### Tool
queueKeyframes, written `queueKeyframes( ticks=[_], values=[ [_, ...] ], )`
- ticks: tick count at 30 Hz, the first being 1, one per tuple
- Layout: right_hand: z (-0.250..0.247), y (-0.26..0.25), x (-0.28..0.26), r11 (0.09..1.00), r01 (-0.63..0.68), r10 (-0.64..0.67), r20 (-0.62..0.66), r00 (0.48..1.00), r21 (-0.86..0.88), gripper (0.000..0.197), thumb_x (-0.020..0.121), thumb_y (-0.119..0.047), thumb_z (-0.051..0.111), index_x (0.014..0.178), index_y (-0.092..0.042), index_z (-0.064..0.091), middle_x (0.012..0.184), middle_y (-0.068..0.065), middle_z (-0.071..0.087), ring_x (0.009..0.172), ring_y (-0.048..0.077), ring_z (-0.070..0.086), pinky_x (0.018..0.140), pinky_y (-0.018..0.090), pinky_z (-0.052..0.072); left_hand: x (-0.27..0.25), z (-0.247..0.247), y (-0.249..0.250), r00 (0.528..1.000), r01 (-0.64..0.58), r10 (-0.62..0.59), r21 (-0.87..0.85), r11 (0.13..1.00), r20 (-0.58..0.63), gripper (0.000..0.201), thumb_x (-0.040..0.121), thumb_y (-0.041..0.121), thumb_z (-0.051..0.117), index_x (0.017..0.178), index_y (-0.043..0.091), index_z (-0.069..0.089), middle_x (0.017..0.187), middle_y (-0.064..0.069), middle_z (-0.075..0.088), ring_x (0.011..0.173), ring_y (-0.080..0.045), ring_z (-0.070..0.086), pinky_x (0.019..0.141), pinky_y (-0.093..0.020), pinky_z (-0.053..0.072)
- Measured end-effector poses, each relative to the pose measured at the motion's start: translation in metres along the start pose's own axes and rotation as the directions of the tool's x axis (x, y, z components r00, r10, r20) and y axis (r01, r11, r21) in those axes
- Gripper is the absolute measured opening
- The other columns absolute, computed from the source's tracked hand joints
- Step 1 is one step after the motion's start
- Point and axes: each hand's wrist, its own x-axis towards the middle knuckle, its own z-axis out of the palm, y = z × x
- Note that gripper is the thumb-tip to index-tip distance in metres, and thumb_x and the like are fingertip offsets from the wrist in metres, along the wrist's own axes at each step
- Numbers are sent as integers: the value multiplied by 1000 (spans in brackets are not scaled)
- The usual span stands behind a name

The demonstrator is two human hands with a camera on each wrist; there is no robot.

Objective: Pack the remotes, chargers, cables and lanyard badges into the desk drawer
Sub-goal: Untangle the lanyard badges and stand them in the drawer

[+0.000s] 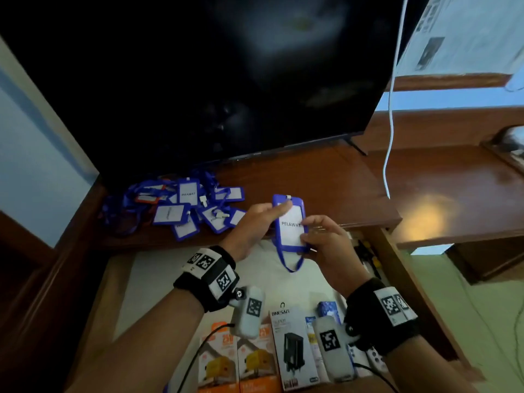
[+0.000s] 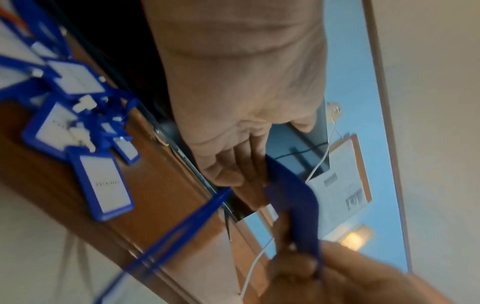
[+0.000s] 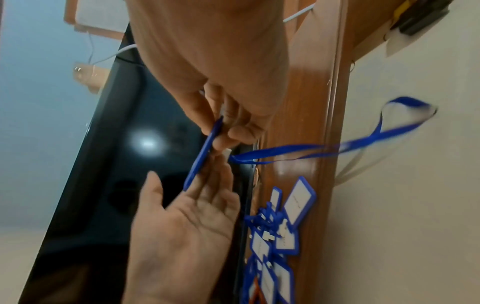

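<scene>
A blue lanyard badge (image 1: 290, 225) labelled PELAWAT is held upright over the open desk drawer (image 1: 397, 268). My right hand (image 1: 307, 232) pinches its lower right edge, seen edge-on in the right wrist view (image 3: 205, 148). My left hand (image 1: 269, 212) lies with straight fingers against the badge's upper part, thumb apart. Its blue strap (image 1: 292, 265) hangs in a loop toward the drawer. A pile of several more blue badges (image 1: 187, 211) lies tangled on the desk top to the left. Charger boxes (image 1: 295, 347) stand in a row at the drawer's near end.
A large dark TV (image 1: 198, 80) stands at the back of the wooden desk (image 1: 326, 177). A white cable (image 1: 390, 137) hangs down past its right edge. Two orange boxes (image 1: 238, 361) and white remotes (image 1: 374, 358) sit in the drawer's front. The drawer floor has a white lining (image 1: 170, 279).
</scene>
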Motion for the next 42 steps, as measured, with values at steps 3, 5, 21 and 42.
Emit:
queueKeyframes(
  ticks=[3, 5, 21, 42],
  values=[
    [-10, 7, -8, 996, -32, 35, 35, 999, -82, 29, 78, 12, 55, 93, -14, 53, 87, 12, 66, 72, 24, 59, 53, 29, 41, -12, 11, -17, 997, 7, -9, -27, 1000, -74, 15, 88, 13, 65, 103, 12, 64, 94, -3, 71, 80, -13, 68, 70, -24, 56],
    [-14, 9, -10, 985, -67, 78, 67, 995, -161, 24, 80, 6, 58, 93, -14, 52, 87, 13, 66, 74, 25, 57, 53, 28, 39, -20, 12, -26, 993, 30, -36, -60, 998, -116, 18, 86, 6, 65, 101, 16, 62, 97, -3, 71, 84, -15, 68, 72, -27, 57],
    [57, 24, -17, 979, -200, 167, 424, 890, 34, 54, 86, -52, 49, 125, -15, 58, 116, 11, 68, 103, 26, 65, 85, 38, 53, -80, -31, -32, 956, -148, 56, -313, 938, -287, 56, 82, -5, 64, 129, 22, 49, 117, -7, 66, 104, -24, 65, 79, -33, 57],
    [104, 36, -35, 919, 23, 187, 488, 853, -393, 16, 84, -10, 65, 71, -16, 71, 72, 11, 65, 59, 21, 46, 50, 21, 32, -126, -161, -52, 965, 130, -171, -201, 971, -199, 30, 74, -3, 71, 95, 19, 71, 87, 0, 69, 88, -16, 60, 79, -31, 44]
  ],
)
